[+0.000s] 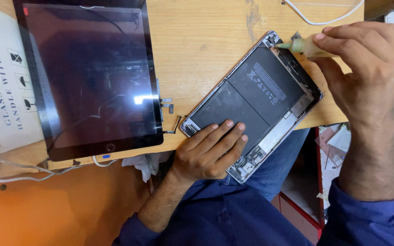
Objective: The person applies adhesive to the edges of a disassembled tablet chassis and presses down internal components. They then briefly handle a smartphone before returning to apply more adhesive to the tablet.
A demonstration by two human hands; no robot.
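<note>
My left hand [210,152] lies flat, fingers spread and holding nothing, pressing on the near half of the opened tablet [251,105]. The tablet lies at an angle on the wooden table [197,36], its near corner overhanging the edge above my lap, with its black battery panels exposed. My right hand [365,68] is closed around a small pale-green bottle [304,45], its nozzle touching the tablet's far corner at the frame. A detached glass screen [90,77] lies to the left, partly on a white cardboard box [1,82]. A white cable [315,18] runs along the table's far edge.
</note>
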